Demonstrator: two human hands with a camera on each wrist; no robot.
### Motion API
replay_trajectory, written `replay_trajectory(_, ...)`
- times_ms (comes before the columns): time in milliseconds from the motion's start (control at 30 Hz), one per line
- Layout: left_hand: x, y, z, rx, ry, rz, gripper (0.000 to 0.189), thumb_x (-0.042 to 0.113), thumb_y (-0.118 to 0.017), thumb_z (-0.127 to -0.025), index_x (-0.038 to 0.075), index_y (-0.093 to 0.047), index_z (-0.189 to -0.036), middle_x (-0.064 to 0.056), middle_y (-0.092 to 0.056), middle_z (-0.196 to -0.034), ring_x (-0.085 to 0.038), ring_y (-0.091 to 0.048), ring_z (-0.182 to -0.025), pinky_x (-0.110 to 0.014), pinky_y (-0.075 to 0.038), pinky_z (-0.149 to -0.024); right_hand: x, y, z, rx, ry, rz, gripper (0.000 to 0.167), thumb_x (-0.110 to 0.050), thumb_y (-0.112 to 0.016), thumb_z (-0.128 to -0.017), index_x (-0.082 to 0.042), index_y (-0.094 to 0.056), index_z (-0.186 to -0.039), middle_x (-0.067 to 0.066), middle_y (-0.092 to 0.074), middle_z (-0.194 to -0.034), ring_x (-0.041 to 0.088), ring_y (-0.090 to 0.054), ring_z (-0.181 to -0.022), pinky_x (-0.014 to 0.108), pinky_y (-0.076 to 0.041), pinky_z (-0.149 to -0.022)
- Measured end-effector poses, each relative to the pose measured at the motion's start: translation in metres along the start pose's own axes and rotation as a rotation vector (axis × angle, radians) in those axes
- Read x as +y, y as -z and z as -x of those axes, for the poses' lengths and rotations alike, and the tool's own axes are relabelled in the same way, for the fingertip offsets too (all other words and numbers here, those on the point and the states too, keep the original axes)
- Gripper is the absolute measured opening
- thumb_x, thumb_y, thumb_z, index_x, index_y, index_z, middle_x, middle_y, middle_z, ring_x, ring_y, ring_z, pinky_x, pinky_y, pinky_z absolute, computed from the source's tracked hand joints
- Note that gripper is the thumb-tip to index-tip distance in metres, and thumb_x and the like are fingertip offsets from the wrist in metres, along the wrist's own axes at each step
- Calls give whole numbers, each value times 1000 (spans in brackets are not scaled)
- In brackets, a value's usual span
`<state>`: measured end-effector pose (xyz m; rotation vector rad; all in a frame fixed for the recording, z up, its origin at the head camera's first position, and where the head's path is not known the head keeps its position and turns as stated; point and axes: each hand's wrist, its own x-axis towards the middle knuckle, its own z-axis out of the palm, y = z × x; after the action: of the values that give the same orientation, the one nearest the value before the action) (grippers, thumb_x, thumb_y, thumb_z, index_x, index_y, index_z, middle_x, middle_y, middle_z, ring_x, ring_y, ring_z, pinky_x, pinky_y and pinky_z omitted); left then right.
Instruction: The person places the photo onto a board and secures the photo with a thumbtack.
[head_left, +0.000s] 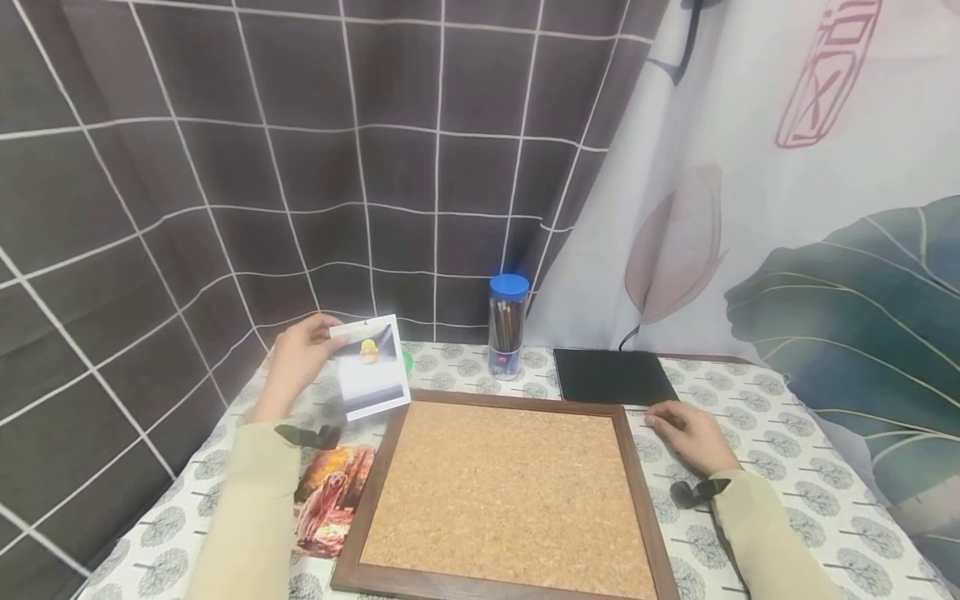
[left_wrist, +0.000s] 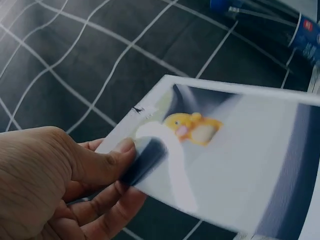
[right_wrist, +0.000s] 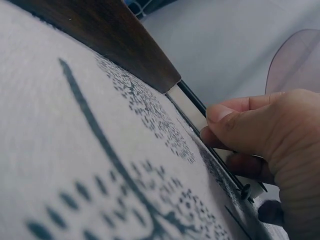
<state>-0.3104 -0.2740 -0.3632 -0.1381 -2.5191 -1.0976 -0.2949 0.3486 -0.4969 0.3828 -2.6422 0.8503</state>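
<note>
Left hand (head_left: pixel 298 354) pinches the white-bordered picture card (head_left: pixel 372 375) by its edge, left of frame centre, above the counter (head_left: pixel 787 454). Right hand (head_left: pixel 696 437), fingers loosely curled, lies beside the black pad (head_left: pixel 615 375), at frame right.

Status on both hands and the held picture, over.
Left hand pinches white-bordered picture, raised. Right hand near black pad. Second picture left of corkboard; no obstruction visible.

I'm working in what looks like a curtained corner of a home — a dark checked curtain (head_left: pixel 390 167), a pale leaf-print curtain (head_left: pixel 750 208), and a tree-patterned tablecloth (head_left: pixel 795 467) before me.
</note>
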Motion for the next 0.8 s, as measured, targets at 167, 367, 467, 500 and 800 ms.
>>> replay_trajectory(167,12,-14,0,-67,2,64,36,27,-73,-93,5,-65,-120,-25,-69,-116,-41,-69,-100,-59,-52,-91,-2,2,-1,-25,7,10,14,-26,-67,-97,-14,-72,-103,9,-73,-105,39,-62,-108,62,-43,-95)
replay_trajectory(367,27,-46,1,-270,33,154,38,21,-76,-89,5,-63,-121,-14,-72,-97,-24,-72,-76,-53,-55,-85,-1,3,-3,-17,16,30,11,-24,-68,-96,-16,-73,-101,7,-73,-102,33,-58,-103,61,-41,-93)
replay_trajectory(467,30,-67,4,-381,32,167,40,21,-77,-88,4,-63,-121,-12,-71,-96,-22,-72,-74,-50,-56,-84,-1,3,-2,-6,14,43,9,-25,-69,-96,-18,-74,-99,3,-72,-97,25,-53,-95,52,-42,-85)
replay_trajectory(500,31,-73,5,-413,28,164,40,20,-77,-88,3,-63,-122,-13,-71,-97,-22,-72,-73,-48,-58,-82,-1,2,-1,-5,8,50,9,-27,-69,-96,-19,-74,-98,2,-70,-95,23,-50,-92,48,-41,-82)
replay_trajectory(800,34,-98,14,-502,30,220,36,7,-77,-85,-3,-64,-117,-24,-65,-110,-22,-71,-68,-34,-61,-68,-5,4,-1,-49,-61,76,18,-35,-66,-97,-20,-74,-101,-3,-59,-91,19,-39,-87,39,-35,-75)
